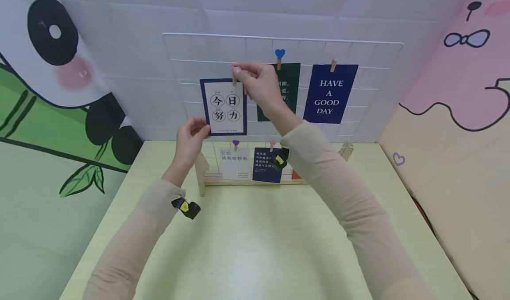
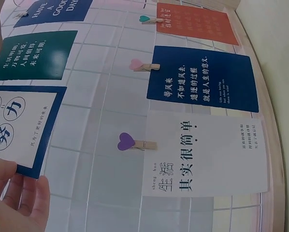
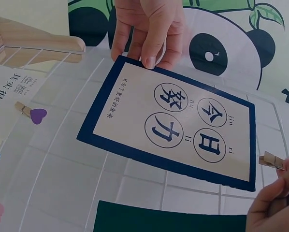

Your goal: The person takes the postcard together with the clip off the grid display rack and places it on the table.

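Observation:
A white card with a dark blue border point(image 1: 225, 107) and large circled characters stands in front of the upper left of the white wire grid point(image 2: 74, 166). My left hand point(image 1: 190, 140) pinches its lower left corner between thumb and fingers. At the card's top edge, my right hand point(image 1: 263, 85) pinches a small wooden clothespin point(image 3: 270, 160), whose tip sits right by the blue border in the right wrist view. Just right of it hangs a green card point(image 2: 36, 55), partly covered by my right hand in the head view.
A navy "HAVE A GOOD DAY" card point(image 1: 330, 94) hangs at upper right. Lower down, clothespins hold a white card point(image 2: 207, 159), a navy card point(image 2: 202, 79) and an orange card point(image 2: 197, 24). The grid's wooden stand point(image 1: 202, 176) is on the pale table point(image 1: 247, 238), between decorated walls.

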A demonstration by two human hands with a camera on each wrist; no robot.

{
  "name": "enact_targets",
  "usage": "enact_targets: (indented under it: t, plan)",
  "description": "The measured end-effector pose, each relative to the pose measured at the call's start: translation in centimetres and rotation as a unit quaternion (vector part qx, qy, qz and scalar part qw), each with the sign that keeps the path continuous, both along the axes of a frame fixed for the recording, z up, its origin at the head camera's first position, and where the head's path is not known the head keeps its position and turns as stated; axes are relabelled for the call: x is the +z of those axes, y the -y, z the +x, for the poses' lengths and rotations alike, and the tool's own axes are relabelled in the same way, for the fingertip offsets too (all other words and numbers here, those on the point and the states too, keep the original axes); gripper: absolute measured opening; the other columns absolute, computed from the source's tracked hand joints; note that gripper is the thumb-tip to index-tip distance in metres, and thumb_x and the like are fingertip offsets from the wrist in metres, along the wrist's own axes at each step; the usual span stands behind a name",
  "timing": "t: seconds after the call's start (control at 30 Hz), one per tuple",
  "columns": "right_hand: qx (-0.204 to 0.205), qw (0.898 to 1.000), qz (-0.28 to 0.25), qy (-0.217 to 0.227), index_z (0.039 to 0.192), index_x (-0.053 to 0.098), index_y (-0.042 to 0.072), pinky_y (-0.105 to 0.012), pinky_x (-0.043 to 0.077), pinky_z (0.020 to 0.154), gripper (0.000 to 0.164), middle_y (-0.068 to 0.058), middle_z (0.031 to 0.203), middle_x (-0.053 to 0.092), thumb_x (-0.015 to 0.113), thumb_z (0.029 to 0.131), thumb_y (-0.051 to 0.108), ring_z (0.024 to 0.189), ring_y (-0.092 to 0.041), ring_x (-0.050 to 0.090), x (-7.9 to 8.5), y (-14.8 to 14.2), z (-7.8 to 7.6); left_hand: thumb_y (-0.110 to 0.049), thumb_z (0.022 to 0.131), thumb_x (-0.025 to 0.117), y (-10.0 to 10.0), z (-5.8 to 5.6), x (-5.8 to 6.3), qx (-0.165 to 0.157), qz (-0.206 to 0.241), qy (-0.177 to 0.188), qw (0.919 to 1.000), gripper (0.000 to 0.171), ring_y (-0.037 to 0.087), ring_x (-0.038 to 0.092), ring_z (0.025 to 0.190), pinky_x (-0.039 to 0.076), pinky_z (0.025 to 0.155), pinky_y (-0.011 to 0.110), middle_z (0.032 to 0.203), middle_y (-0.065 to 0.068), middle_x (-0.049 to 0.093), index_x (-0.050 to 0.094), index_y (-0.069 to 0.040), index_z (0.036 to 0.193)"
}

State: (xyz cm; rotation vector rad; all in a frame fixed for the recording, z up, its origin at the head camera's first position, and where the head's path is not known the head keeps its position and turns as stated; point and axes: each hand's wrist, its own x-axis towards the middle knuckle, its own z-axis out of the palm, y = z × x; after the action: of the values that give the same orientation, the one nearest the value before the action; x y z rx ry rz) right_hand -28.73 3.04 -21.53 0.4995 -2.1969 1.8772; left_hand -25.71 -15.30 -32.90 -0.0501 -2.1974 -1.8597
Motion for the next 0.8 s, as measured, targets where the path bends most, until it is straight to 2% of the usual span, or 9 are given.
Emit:
enact_targets:
  t: [0.2,0.37,0.63,0.73,0.8]
  plan:
    - [0.010,1.000,-0.003,0.020,0.104,0.065,0.016,-0.025,0.035,0.045,0.021,-0.006,0.069,0.052,0.058,0.086,0.024,0.050,-0.017,0.040,-1.3,-0.5,-0.3,-0.008,0.088,0.053,0.1,0.4,-0.7,0.002,0.007,0.003,1.0000,0.019,0.018,0.051,0.087,0.046,0.077,0.025,0.100,0.010,0.054,0.053,0.000,0.105]
    - [0.009,1.000,-0.004,0.016,0.104,0.065,0.010,-0.024,0.033,0.045,0.022,-0.012,0.065,0.049,0.057,0.086,0.020,0.050,-0.018,0.039,-1.0,-0.8,1.7,-0.007,0.088,0.053,0.3,0.8,-1.2,-0.003,0.016,-0.002,0.9999,0.018,0.018,0.052,0.086,0.046,0.076,0.024,0.098,0.010,0.054,0.052,0.001,0.103]
    - [0.015,0.999,-0.007,0.041,0.107,0.062,0.002,-0.022,0.029,0.043,0.024,-0.014,0.063,0.046,0.055,0.088,0.014,0.048,-0.016,0.037,-0.4,-1.2,4.3,-0.007,0.088,0.053,0.4,1.6,-1.7,-0.009,0.015,-0.003,0.9999,0.018,0.018,0.053,0.086,0.046,0.076,0.024,0.098,0.011,0.055,0.052,0.002,0.103]
    - [0.019,0.999,-0.006,0.048,0.107,0.062,0.001,-0.022,0.028,0.044,0.024,-0.009,0.058,0.043,0.055,0.088,0.013,0.048,-0.015,0.036,-0.6,-1.4,4.6,-0.008,0.088,0.053,0.4,1.8,-1.9,-0.009,0.015,0.003,0.9998,0.017,0.018,0.053,0.087,0.046,0.076,0.024,0.099,0.011,0.055,0.052,0.000,0.103]
    - [0.023,0.998,-0.010,0.052,0.108,0.062,0.002,-0.023,0.028,0.043,0.025,-0.006,0.056,0.043,0.056,0.087,0.016,0.048,-0.015,0.036,-1.2,-1.6,4.2,-0.008,0.088,0.053,0.4,2.0,-2.0,-0.009,0.019,0.005,0.9998,0.017,0.018,0.054,0.087,0.046,0.076,0.024,0.099,0.011,0.055,0.052,0.001,0.102]
